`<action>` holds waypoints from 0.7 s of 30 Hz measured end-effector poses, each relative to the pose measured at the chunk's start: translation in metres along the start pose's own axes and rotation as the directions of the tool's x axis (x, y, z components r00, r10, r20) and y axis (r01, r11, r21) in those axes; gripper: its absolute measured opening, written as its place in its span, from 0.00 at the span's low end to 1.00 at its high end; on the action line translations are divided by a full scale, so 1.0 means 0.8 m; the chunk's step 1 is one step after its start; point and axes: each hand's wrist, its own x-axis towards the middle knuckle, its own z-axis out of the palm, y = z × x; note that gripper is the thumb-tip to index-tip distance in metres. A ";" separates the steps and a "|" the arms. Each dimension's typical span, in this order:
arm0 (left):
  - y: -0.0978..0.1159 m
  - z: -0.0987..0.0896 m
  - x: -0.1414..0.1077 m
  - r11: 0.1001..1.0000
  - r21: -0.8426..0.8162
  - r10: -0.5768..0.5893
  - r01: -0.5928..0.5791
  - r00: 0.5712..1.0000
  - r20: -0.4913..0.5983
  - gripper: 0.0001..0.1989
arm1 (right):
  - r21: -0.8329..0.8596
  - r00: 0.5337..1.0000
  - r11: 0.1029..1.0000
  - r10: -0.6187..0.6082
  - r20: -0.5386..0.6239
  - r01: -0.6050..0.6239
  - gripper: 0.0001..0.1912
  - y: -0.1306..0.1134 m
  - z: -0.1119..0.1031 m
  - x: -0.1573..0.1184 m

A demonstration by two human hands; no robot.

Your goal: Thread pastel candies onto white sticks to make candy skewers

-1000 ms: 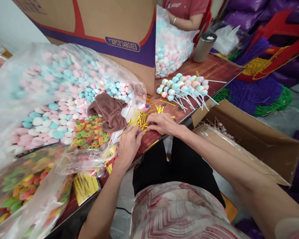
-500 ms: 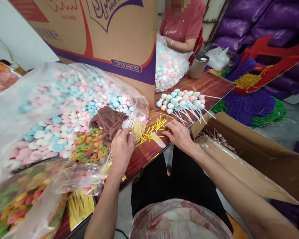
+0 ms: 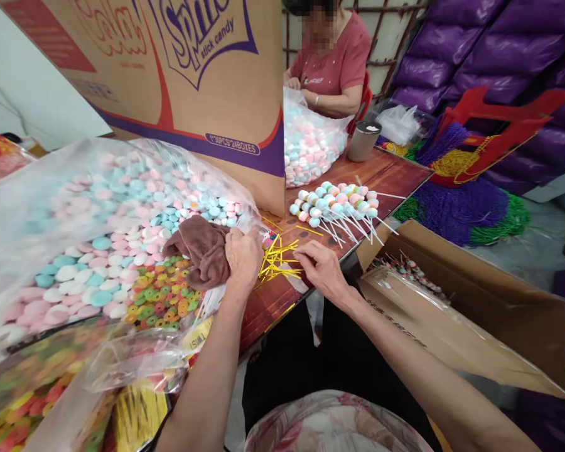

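Two bare hands work over the desk near the middle of the frame, on either side of a loose pile of yellow twist ties. The left hand is curled beside the crumpled brown cloth, its fingertips turned away, so I cannot tell whether it holds anything. The right hand has its thumb and fingers drawn close together at the right-hand ends of the ties; it seems to pinch one, though the view is too small to be sure. At left, a large clear bag spreads over pink, white and blue candies, with ring-shaped candies below the cloth. Right of centre lie candy skewers, their white sticks pointing to the lower right. A tall printed carton stands at upper left, and an open carton sits at lower right. Behind the desk, a person in a red shirt sits by another candy bag.
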 end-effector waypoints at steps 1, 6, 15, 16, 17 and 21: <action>-0.003 0.002 0.003 1.000 -0.015 -0.020 0.020 1.000 -0.003 0.16 | 0.004 1.000 1.000 0.012 -0.011 -0.012 0.10 0.001 -0.001 -0.003; -0.004 0.013 0.016 0.987 -0.122 -0.105 0.104 0.994 -0.004 0.14 | -0.027 0.999 0.999 0.041 -0.016 -0.042 0.10 0.004 0.005 -0.010; 0.000 0.023 0.017 0.968 -0.209 -0.150 0.139 0.988 -0.035 0.08 | -0.078 0.999 0.997 0.014 -0.044 -0.017 0.10 0.006 0.010 -0.014; 0.000 0.022 0.016 0.956 -0.257 -0.153 0.139 0.988 -0.037 0.07 | -0.077 0.999 0.997 0.014 -0.050 -0.018 0.10 0.006 0.011 -0.014; 0.000 0.020 0.015 0.939 -0.319 -0.153 0.131 0.987 -0.042 0.07 | -0.076 0.998 0.997 0.014 -0.054 -0.018 0.10 0.005 0.011 -0.014; -0.008 -0.002 0.008 0.840 -0.542 -0.144 0.039 0.978 -0.153 0.07 | -0.072 0.999 0.997 0.002 -0.054 -0.006 0.10 0.004 0.010 -0.014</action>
